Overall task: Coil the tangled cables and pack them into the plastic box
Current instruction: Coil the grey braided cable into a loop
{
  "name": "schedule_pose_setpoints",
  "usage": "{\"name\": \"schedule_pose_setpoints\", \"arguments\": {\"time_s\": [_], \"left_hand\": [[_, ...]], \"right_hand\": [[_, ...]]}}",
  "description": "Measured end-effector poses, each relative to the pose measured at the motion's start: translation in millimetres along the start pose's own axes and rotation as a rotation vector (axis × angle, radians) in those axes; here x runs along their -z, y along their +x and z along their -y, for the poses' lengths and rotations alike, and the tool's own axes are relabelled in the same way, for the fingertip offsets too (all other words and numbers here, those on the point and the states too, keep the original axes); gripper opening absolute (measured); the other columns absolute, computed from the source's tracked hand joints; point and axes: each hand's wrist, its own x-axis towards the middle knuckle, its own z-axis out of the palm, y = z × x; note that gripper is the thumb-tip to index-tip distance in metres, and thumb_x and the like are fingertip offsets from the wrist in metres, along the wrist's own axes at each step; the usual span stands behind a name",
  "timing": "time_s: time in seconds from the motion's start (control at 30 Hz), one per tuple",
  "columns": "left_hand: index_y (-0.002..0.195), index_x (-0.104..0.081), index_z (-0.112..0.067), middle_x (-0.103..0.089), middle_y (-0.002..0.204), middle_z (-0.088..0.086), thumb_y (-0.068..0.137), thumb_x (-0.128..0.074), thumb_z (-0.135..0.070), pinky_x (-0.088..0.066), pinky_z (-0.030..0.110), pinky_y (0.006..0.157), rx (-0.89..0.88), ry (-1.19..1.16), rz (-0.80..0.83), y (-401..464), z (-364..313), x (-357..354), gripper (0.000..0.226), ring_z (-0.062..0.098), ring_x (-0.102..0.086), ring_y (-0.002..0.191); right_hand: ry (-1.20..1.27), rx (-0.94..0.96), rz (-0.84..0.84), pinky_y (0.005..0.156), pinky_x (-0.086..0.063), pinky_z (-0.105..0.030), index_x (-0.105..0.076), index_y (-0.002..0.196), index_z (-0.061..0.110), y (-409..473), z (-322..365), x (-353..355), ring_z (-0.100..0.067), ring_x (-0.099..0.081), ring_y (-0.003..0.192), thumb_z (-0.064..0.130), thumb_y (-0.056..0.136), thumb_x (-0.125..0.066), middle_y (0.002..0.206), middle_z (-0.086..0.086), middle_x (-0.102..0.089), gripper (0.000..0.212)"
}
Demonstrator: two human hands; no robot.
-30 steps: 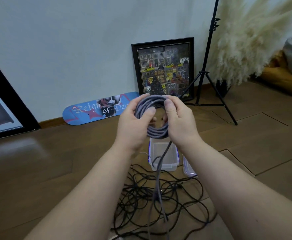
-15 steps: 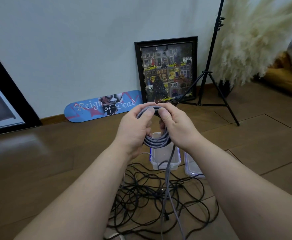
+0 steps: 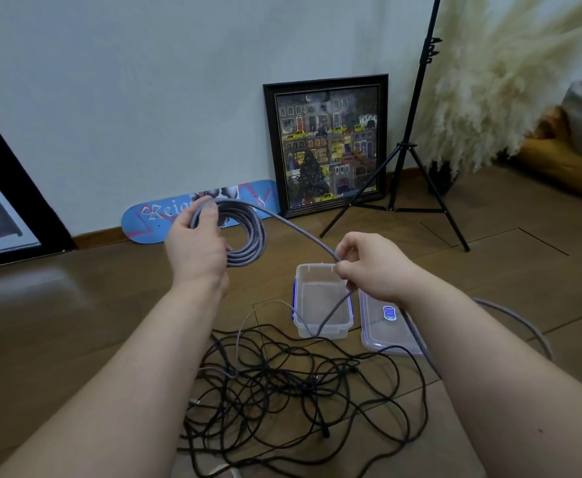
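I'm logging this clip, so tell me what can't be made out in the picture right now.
- Head view: lettering on the blue skateboard deck is partly hidden by the left hand and the grey braided cable coil.
- Tangled black cables run off the bottom edge; their ends are cut off.
- Label on the clear plastic lid is too small to read.

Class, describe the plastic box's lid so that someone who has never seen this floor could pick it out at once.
Start at the framed picture leaning on the wall and come forward across the wooden floor to the open clear plastic box. The lid lies flat just right of it. Unlike the box, it is shallow and carries a small blue oval sticker.
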Motion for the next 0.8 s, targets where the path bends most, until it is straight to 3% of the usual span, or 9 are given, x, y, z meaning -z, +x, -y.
{"name": "schedule_pose_setpoints", "arguments": {"time_s": [0.1, 0.2, 0.27, 0.33, 0.43, 0.53, 0.6, 0.67, 0.8], "left_hand": [[0.102, -0.062, -0.019, -0.049, 0.071, -0.001, 0.099, -0.056, -0.018, -0.036, 0.018, 0.045, -0.002, 0.024, -0.086, 6, 4, 4, 0.007, 0.003, -0.037, 0.041], [0.109, -0.064, -0.018, -0.056, 0.073, -0.007, 0.098, -0.057, -0.02, -0.042, 0.022, 0.052, -0.043, 0.099, -0.096, 7, 9, 6, 0.013, 0.007, -0.043, 0.048], [0.105, -0.065, -0.021, -0.061, 0.08, -0.017, 0.097, -0.058, -0.021, -0.051, 0.033, 0.069, -0.097, 0.145, -0.091, 9, 11, 7, 0.011, 0.015, -0.053, 0.068], [0.099, -0.064, -0.027, -0.064, 0.087, -0.009, 0.094, -0.059, -0.024, -0.054, 0.04, 0.085, -0.135, 0.231, -0.038, 10, 13, 9, 0.008, 0.019, -0.055, 0.082], [0.105, -0.065, -0.022, -0.065, 0.095, -0.006, 0.095, -0.06, -0.019, -0.046, 0.01, 0.078, -0.171, 0.377, 0.075, 6, 17, 8, 0.012, 0.01, -0.058, 0.09], [0.107, -0.067, -0.022, -0.067, 0.1, -0.004, 0.095, -0.061, -0.019, -0.048, 0.021, 0.086, -0.175, 0.397, 0.215, -2, 18, 2, 0.014, 0.007, -0.059, 0.09], [0.103, -0.066, -0.028, -0.067, 0.094, 0.0, 0.097, -0.059, -0.022, -0.047, 0.031, 0.081, -0.146, 0.391, 0.325, -8, 17, -1, 0.011, 0.007, -0.055, 0.077], [0.099, -0.065, -0.03, -0.068, 0.092, 0.009, 0.099, -0.055, -0.027, -0.05, 0.039, 0.08, -0.134, 0.381, 0.426, -13, 20, -4, 0.011, 0.008, -0.055, 0.074], [0.097, -0.066, -0.026, -0.062, 0.071, -0.004, 0.104, -0.042, -0.034, -0.043, 0.029, 0.058, -0.098, 0.296, 0.554, -26, 24, -10, 0.026, 0.009, -0.051, 0.056]], "right_hand": [[-0.434, 0.071, -0.225, 0.069, -0.044, -0.031, -0.055, 0.097, 0.023, -2, 1, 0, -0.024, -0.055, 0.079, 0.025, 0.097, -0.052, 0.086, 0.001, -0.061, 0.004], [-0.662, 0.141, -0.419, 0.081, -0.04, -0.035, -0.054, 0.108, 0.02, -3, 8, -1, -0.021, -0.04, 0.075, 0.017, 0.101, -0.044, 0.091, 0.0, -0.057, 0.013], [-0.741, 0.179, -0.319, 0.082, -0.04, -0.037, -0.053, 0.111, 0.023, -2, 13, -6, -0.02, -0.039, 0.077, 0.014, 0.1, -0.044, 0.096, 0.0, -0.057, 0.017], [-0.795, 0.273, -0.07, 0.072, -0.042, -0.034, -0.057, 0.11, 0.025, -2, 19, -16, -0.021, -0.048, 0.079, 0.017, 0.099, -0.046, 0.089, 0.002, -0.054, 0.017], [-0.604, 0.412, 0.278, 0.075, -0.05, -0.034, -0.07, 0.102, 0.023, -7, 33, -23, -0.019, -0.057, 0.082, 0.03, 0.098, -0.049, 0.085, 0.005, -0.063, 0.022], [-0.144, 0.377, 0.408, 0.073, -0.046, -0.011, -0.072, 0.086, 0.017, -7, 46, -12, 0.005, -0.061, 0.075, 0.018, 0.094, -0.058, 0.077, 0.016, -0.069, 0.015], [0.062, 0.351, 0.401, 0.074, -0.043, -0.007, -0.073, 0.091, 0.018, -5, 48, -5, 0.009, -0.061, 0.075, 0.011, 0.093, -0.058, 0.079, 0.016, -0.07, 0.016], [0.166, 0.403, 0.318, 0.081, -0.047, -0.017, -0.072, 0.09, 0.019, -2, 44, -7, 0.0, -0.062, 0.081, 0.009, 0.094, -0.057, 0.085, 0.009, -0.071, 0.019], [0.316, 0.447, 0.044, 0.071, -0.043, -0.019, -0.071, 0.086, 0.013, 5, 36, -18, 0.004, -0.053, 0.068, 0.008, 0.093, -0.061, 0.073, 0.013, -0.062, 0.014]]}}
